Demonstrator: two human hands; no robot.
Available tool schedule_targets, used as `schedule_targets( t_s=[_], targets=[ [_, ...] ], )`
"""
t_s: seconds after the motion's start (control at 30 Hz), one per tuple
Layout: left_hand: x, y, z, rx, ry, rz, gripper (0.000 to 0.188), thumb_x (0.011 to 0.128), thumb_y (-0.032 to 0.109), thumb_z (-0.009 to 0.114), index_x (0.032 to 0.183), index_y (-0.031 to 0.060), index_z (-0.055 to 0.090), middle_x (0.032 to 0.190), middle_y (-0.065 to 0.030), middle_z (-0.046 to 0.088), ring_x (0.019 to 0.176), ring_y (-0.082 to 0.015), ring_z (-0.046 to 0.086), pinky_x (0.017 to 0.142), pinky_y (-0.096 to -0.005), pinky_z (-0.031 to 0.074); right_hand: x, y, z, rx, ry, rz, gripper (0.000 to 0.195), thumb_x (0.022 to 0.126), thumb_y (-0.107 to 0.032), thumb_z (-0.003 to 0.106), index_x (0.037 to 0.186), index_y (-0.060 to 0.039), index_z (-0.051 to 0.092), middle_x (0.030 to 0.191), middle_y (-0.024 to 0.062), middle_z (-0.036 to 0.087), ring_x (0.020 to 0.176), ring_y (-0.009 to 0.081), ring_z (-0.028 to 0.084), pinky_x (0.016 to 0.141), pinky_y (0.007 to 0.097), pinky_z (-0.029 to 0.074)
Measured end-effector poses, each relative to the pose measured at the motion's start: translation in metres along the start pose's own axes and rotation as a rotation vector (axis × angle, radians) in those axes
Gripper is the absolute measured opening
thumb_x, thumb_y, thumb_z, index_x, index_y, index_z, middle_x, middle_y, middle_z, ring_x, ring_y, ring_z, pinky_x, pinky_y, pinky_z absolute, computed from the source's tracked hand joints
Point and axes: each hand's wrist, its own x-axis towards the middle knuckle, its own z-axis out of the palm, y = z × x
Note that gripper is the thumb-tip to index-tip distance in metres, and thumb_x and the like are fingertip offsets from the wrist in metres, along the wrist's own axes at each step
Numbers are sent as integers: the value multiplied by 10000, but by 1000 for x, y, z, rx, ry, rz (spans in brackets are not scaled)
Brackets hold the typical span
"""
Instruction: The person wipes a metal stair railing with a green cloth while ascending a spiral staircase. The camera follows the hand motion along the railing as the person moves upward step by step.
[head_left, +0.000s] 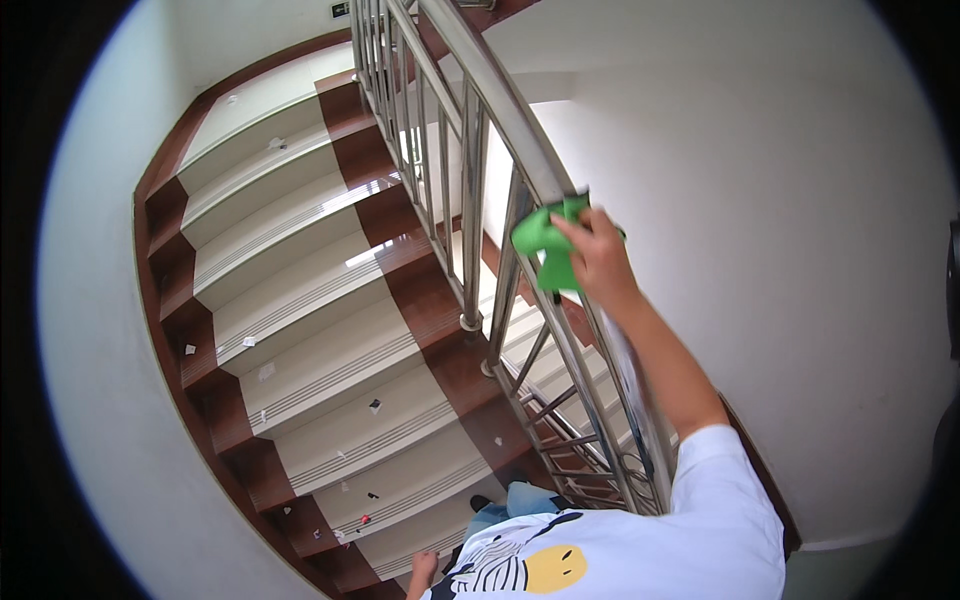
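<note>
My right hand (602, 259) grips a green cloth (546, 234) and presses it on the stainless steel handrail (517, 112) of the stair railing. Part of the cloth drapes over the near side of the rail, and a dark edge shows at its top. Down by my side, near the bottom edge of the view, is my left hand (424, 564). Its fingers look curled, and whether anything is inside them is hidden. Below the handrail stand several upright metal balusters (472, 202).
Cream stair treads (322, 352) with brown borders rise to a landing (262, 79). Paper scraps (250, 342) and a small red object (365, 519) litter the steps. Beyond the railing, a lower flight (517, 322) descends. White walls (750, 225) flank both sides.
</note>
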Motion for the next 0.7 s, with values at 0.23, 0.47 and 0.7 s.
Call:
schedule_targets(
  t_s=[0.23, 0.47, 0.7],
  targets=[
    [-11, -15, 21, -82, -22, -108, 320, 802, 308, 636, 841, 2, 723, 776, -213, 689, 704, -320, 670, 682, -438, 506, 185, 43, 61, 142, 182, -88, 279, 778, -21, 634, 1028, -92, 735, 988, 171, 585, 939, 345, 604, 842, 412, 496],
    [6, 50, 31, -30, -58, 70, 317, 818, 317, 642, 866, 16, 726, 789, -206, 693, 687, -304, 666, 659, -431, 504, 201, 68, 62, 102, 124, -95, 214, 720, -129, 703, 922, -140, 773, 905, 122, 589, 934, 326, 577, 833, 406, 486],
    [46, 99, -8, -51, -78, 250, 236, 823, 219, 655, 780, -7, 707, 678, -67, 648, 593, -153, 587, 550, -302, 467, -54, 27, -10, 252, -86, 19, 380, 650, -47, 742, 1011, -164, 760, 829, 93, 482, 826, 282, 484, 738, 388, 415]
  ],
)
